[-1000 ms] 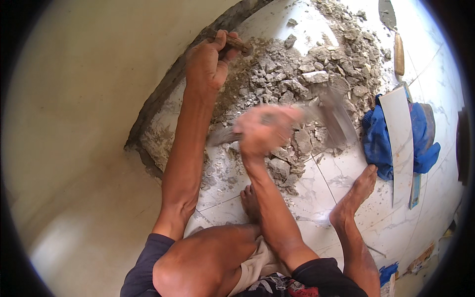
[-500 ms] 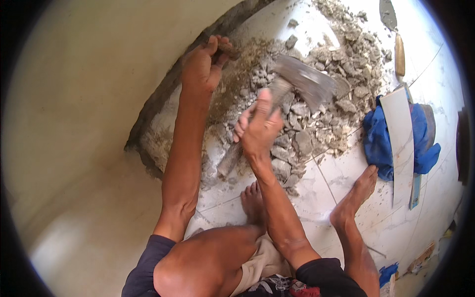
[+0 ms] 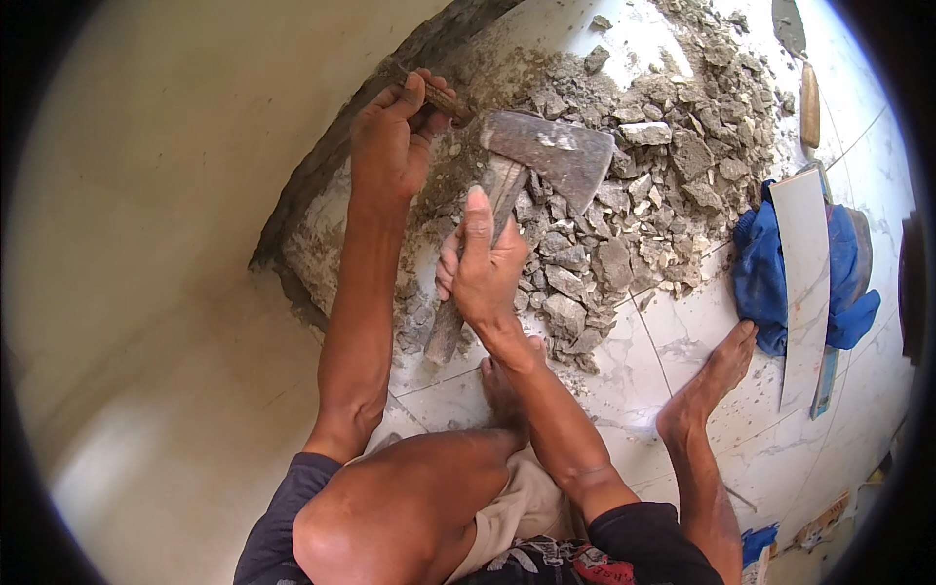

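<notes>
chisel (image 3: 444,99) mostly hidden in left hand (image 3: 390,146); right hand (image 3: 483,268) grips hatchet (image 3: 517,195)

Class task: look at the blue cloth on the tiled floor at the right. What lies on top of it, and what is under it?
A long white tile strip lies across the blue cloth, and a grey-brown edge shows at its right. What else the cloth covers cannot be seen.

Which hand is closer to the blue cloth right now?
Right. The right hand grips the hatchet handle over the rubble, left of the blue cloth; the left hand holds a chisel farther away at the wall.
</notes>
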`<action>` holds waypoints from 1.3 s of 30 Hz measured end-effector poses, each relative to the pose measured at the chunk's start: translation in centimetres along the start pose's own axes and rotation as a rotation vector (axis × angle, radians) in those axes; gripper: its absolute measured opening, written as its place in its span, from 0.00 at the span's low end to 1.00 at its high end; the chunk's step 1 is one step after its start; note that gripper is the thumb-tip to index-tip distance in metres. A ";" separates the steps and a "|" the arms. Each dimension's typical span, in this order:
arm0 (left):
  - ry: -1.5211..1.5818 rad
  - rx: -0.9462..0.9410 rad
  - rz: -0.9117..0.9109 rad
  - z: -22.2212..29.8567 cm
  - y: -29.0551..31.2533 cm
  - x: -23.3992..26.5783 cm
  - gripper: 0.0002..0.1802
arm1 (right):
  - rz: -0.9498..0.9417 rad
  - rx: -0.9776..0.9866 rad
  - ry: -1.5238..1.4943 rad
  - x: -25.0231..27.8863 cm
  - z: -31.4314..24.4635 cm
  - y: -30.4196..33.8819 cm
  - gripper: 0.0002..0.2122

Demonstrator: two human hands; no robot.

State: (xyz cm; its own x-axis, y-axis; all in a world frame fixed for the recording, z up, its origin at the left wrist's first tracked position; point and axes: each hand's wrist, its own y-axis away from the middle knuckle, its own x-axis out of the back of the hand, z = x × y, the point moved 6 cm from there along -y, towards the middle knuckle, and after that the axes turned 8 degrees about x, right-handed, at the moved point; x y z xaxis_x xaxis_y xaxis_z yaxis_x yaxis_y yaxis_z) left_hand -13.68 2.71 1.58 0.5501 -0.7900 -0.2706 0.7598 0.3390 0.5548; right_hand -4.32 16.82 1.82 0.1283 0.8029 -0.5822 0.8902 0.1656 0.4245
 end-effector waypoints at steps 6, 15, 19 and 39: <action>-0.011 0.031 0.020 0.3 0.0 0.1 0.11 | -0.006 0.027 0.136 0.5 -0.5 0.1 0.17; -0.024 0.033 0.064 -0.2 -0.5 -0.9 0.10 | 0.329 0.589 0.179 3.9 -1.5 -1.4 0.18; -0.077 0.017 0.150 -0.2 -1.1 -0.3 0.10 | 0.136 -0.041 -0.038 1.1 1.1 -1.0 0.19; 0.067 0.040 0.120 0.1 -1.3 -0.3 0.05 | 0.090 0.196 0.221 0.7 -0.5 -2.5 0.23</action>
State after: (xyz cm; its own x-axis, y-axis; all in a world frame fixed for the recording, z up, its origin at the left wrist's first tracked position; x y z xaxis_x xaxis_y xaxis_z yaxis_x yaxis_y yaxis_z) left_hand -14.83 2.42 1.06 0.6590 -0.7086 -0.2521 0.6736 0.4070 0.6169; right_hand -6.74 17.27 0.71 0.1313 0.9178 -0.3748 0.9498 -0.0081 0.3127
